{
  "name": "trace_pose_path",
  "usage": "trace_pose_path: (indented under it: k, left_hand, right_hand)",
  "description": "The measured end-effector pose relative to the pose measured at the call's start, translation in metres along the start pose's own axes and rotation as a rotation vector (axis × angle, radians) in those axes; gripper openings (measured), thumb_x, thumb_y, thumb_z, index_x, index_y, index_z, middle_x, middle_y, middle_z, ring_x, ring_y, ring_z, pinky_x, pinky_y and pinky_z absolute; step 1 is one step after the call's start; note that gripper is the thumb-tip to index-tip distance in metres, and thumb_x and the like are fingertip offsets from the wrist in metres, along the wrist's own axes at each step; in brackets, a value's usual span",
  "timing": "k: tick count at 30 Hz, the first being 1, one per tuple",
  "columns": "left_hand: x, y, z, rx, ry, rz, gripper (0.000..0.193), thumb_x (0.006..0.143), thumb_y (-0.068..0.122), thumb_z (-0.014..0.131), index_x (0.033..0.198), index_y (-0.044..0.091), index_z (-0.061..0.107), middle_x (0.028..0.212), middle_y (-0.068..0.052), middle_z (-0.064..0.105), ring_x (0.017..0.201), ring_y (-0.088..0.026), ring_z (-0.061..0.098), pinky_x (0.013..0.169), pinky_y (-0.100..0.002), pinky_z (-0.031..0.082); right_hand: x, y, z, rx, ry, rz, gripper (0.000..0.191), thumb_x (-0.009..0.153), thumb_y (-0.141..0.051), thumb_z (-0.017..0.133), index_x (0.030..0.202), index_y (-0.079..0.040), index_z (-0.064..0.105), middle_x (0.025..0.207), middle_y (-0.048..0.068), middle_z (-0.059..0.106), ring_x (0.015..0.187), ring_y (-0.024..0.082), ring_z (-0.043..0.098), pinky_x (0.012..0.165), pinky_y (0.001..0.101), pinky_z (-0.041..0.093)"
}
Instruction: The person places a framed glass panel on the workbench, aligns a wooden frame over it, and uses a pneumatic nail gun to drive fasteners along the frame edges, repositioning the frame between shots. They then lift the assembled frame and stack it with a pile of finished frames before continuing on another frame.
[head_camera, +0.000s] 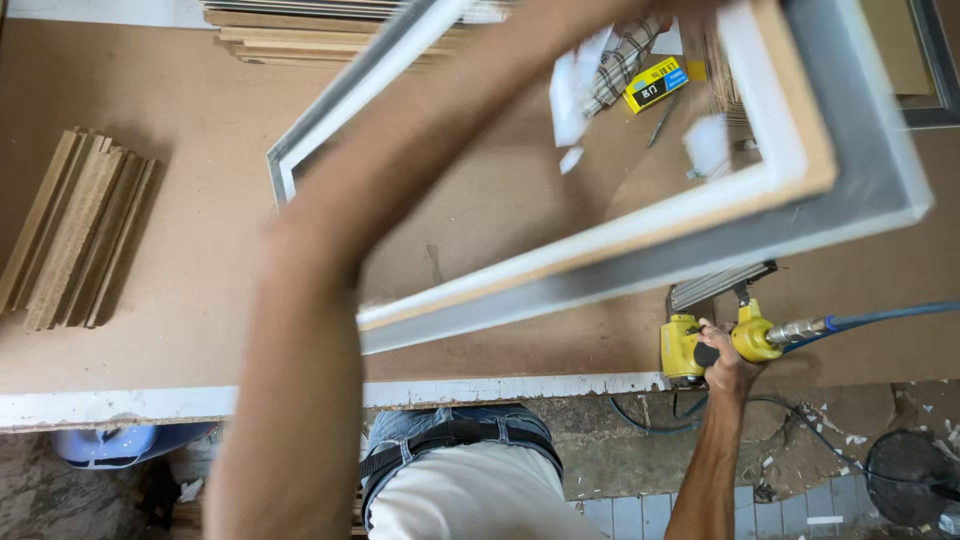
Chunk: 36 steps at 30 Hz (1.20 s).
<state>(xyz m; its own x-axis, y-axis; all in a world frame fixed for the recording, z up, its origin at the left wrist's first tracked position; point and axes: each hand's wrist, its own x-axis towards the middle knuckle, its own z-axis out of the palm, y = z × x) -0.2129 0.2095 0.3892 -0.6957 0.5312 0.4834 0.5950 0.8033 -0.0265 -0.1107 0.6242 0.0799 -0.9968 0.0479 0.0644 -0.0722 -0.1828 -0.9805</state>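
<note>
Right hand (726, 360): closed around the grip of a yellow pneumatic nail gun (712, 340) resting on the workbench (200, 320) near its front edge.
Air hose (880, 316): blue, running from the gun's rear off to the right.
Left hand: out of sight past the top edge; grip cannot be told. Its forearm (330, 260) reaches up across a grey-and-white picture frame (640, 250), lifted and tilted above the bench.
Wood strips (75, 230): stacked at bench left.
Small yellow box (655, 84): at the far side.

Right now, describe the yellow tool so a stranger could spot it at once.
Find the brown workbench and follow its white front edge rightwards. The right hand grips a yellow nail gun there, the only thing with a blue hose attached.
</note>
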Motion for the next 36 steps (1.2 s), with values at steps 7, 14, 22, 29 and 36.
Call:
trace_pose_path:
  k: [7, 14, 22, 29, 36]
  left_hand:
    - [-0.067, 0.127, 0.207, -0.111, -0.558, 0.076, 0.021, 0.107, 0.033, 0.054, 0.120, 0.021, 0.065, 0.104, -0.003, 0.069, 0.116, -0.023, 0.064, 0.123, -0.059, 0.029]
    - [-0.175, 0.076, 0.217, -0.232, -0.292, -0.284, 0.054, 0.091, 0.022, 0.057, 0.144, 0.030, 0.052, 0.149, -0.012, 0.052, 0.135, -0.033, 0.044, 0.111, -0.071, 0.016]
    - [-0.400, -0.008, 0.139, -0.144, 0.100, -0.922, 0.040, 0.091, 0.017, 0.072, 0.127, 0.003, 0.062, 0.129, -0.016, 0.060, 0.130, -0.035, 0.052, 0.115, -0.051, 0.038]
    - [-0.401, -0.017, 0.154, -0.283, 0.313, -0.843, 0.042, 0.085, 0.011, 0.073, 0.124, -0.002, 0.064, 0.129, -0.022, 0.060, 0.127, -0.041, 0.051, 0.110, -0.049, 0.042]
    - [-0.357, -0.128, 0.128, -0.083, 0.226, -0.785, 0.043, 0.089, 0.007, 0.070, 0.128, -0.005, 0.060, 0.129, -0.023, 0.059, 0.126, -0.040, 0.051, 0.114, -0.048, 0.039]
  right_hand:
    - [0.001, 0.007, -0.010, 0.072, 0.013, -0.003, 0.033, 0.088, 0.011, 0.071, 0.114, 0.007, 0.052, 0.092, 0.009, 0.059, 0.076, 0.021, 0.065, 0.079, 0.0372, 0.062]
    - [0.000, 0.012, -0.008, 0.036, 0.052, -0.055, 0.063, 0.088, 0.012, 0.066, 0.148, 0.007, 0.050, 0.086, 0.015, 0.065, 0.072, 0.025, 0.067, 0.075, 0.0385, 0.061]
    - [-0.005, -0.003, 0.010, 0.136, 0.018, -0.044, 0.052, 0.083, 0.017, 0.060, 0.133, 0.009, 0.049, 0.081, 0.012, 0.058, 0.068, 0.024, 0.058, 0.088, 0.0489, 0.062]
    - [0.002, -0.003, 0.016, 0.164, -0.069, 0.038, 0.016, 0.087, 0.009, 0.059, 0.093, -0.001, 0.048, 0.079, 0.011, 0.057, 0.074, 0.025, 0.058, 0.093, 0.0424, 0.059]
    - [-0.007, -0.002, 0.022, -0.091, 0.131, -0.139, 0.025, 0.084, 0.007, 0.059, 0.106, -0.003, 0.055, 0.078, 0.007, 0.056, 0.066, 0.021, 0.058, 0.076, 0.0395, 0.059]
